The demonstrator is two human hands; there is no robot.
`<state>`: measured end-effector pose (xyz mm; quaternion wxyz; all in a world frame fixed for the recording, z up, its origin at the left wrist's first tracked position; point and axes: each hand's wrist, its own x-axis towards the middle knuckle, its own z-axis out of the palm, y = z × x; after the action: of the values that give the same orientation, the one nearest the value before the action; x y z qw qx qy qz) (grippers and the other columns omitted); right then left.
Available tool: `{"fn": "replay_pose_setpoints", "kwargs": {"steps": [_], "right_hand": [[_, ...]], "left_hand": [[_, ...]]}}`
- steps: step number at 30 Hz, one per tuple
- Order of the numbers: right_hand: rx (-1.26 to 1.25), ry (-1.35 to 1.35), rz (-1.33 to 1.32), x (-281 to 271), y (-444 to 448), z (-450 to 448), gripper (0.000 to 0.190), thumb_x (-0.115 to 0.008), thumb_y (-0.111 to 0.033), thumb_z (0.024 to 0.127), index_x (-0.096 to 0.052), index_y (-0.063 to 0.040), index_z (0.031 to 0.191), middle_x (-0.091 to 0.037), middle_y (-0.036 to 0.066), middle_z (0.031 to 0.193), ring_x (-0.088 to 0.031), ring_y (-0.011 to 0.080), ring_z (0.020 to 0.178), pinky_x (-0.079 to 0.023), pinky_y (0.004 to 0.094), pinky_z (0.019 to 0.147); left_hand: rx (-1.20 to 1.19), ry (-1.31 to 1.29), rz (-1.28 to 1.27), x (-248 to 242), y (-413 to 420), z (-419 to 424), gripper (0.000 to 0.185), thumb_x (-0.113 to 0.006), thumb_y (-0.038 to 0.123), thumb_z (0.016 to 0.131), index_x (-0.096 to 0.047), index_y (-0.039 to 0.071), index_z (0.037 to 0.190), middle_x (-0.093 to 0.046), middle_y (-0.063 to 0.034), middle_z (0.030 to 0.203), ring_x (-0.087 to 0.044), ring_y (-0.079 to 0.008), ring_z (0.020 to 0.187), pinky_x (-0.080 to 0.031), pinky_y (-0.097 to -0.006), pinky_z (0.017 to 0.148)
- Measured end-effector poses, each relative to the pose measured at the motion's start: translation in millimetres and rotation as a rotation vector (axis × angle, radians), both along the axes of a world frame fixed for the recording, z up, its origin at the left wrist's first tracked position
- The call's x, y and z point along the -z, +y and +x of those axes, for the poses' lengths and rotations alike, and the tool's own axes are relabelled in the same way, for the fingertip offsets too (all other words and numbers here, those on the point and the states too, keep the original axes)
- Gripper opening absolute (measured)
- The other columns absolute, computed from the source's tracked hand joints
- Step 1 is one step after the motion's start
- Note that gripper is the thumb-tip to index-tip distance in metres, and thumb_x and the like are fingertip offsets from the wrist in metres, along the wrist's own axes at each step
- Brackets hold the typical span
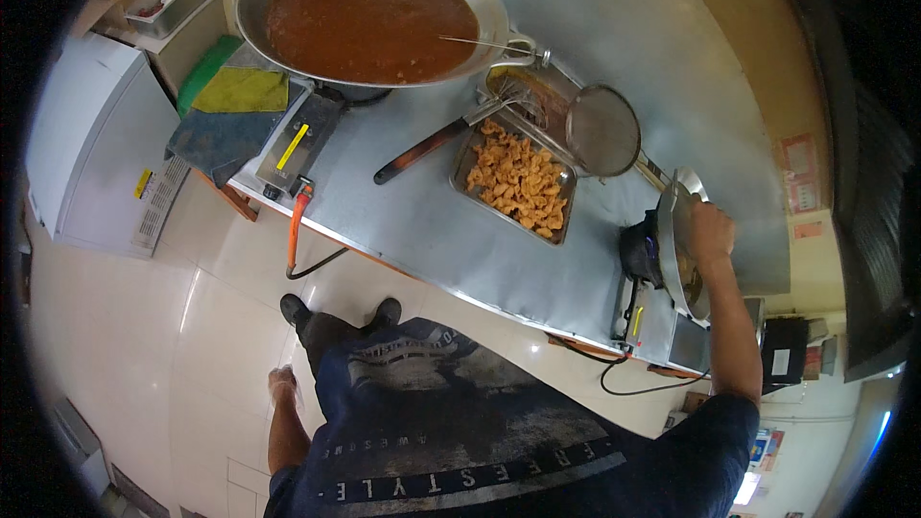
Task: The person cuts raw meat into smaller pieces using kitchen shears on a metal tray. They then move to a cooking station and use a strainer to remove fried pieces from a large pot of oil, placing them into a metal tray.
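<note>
At the far right, my right hand (712, 232) is closed at the far rim of a metal wok (670, 244), and the exact spot it grips is hidden by the fingers. That wok sits on a gas burner (642, 248) with a bluish glow beside it, and some brownish food shows inside. My left hand (283, 383) hangs low by my side over the floor, away from the counter. Clear thin plastic shows around it, and its fingers are too small to make out. Fried battered pieces (519, 183) fill a rectangular metal tray (460, 176) between the two burners.
A large wok (496, 7) of brown liquid, a thin probe (489, 43) across its rim, stands at the upper left. A whisk (432, 147) and a round mesh strainer (603, 131) lie by the tray. Cloths (237, 122) and an orange gas hose (296, 223) edge the steel counter (403, 208).
</note>
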<state>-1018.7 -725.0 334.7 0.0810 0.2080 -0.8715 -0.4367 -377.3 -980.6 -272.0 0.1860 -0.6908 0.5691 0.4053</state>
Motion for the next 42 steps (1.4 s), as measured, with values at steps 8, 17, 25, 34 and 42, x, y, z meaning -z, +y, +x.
{"fn": "replay_pose_setpoints", "kwargs": {"steps": [8,17,25,34,42], "right_hand": [[-0.061,0.177,-0.237,-6.5,-1.7,-35.8,0.023,-0.059,-0.019,0.091,-0.063,-0.008,0.111,-0.071,0.013,0.103,-0.071,0.0321,0.091,-0.058,0.0423,0.075],[-0.156,0.205,-0.17,37.1,-64.0,-91.8,0.017,-0.053,-0.014,0.094,-0.063,-0.01,0.107,-0.071,0.009,0.096,-0.072,0.0273,0.09,-0.058,0.0412,0.075],[-0.027,0.468,-0.422,-65.1,-94.7,-17.2,0.026,-0.056,-0.013,0.089,-0.063,-0.007,0.114,-0.069,0.019,0.103,-0.07,0.0347,0.092,-0.057,0.0452,0.077],[-0.268,0.262,-0.44,-72.4,-255.3,52.8,0.032,-0.058,-0.007,0.085,-0.063,-0.009,0.117,-0.069,0.018,0.102,-0.068,0.0357,0.097,-0.054,0.0486,0.082],[-0.444,-0.042,-0.149,-81.4,-352.4,-9.9,0.018,-0.065,-0.009,0.081,-0.07,-0.003,0.097,-0.07,0.017,0.1,-0.07,0.0345,0.088,-0.056,0.0474,0.075]], "left_hand": [[-0.161,-0.003,-0.118,-24.0,-37.3,16.5,0.048,-0.055,0.038,0.088,-0.063,0.001,0.117,-0.063,-0.0268,0.122,-0.058,-0.0451,0.116,-0.045,-0.0511,0.098],[-0.252,-0.037,-0.058,-16.1,-99.7,74.2,0.046,-0.059,0.037,0.084,-0.066,0.003,0.115,-0.062,-0.0265,0.125,-0.058,-0.043,0.118,-0.046,-0.0503,0.099],[-0.376,0.049,-0.112,15.6,-165.8,154.5,0.032,-0.062,0.026,0.08,-0.066,-0.002,0.094,-0.07,-0.0256,0.097,-0.067,-0.0426,0.091,-0.052,-0.0486,0.081],[-0.191,0.125,-0.278,26.7,-260.3,142.2,0.039,-0.06,0.032,0.085,-0.066,-0.002,0.103,-0.067,-0.0271,0.108,-0.063,-0.0447,0.105,-0.049,-0.0501,0.089],[-0.199,0.112,-0.304,12.2,-207.9,119.0,0.037,-0.056,0.032,0.088,-0.066,-0.002,0.099,-0.067,-0.028,0.103,-0.063,-0.0457,0.101,-0.049,-0.0515,0.086]]}}
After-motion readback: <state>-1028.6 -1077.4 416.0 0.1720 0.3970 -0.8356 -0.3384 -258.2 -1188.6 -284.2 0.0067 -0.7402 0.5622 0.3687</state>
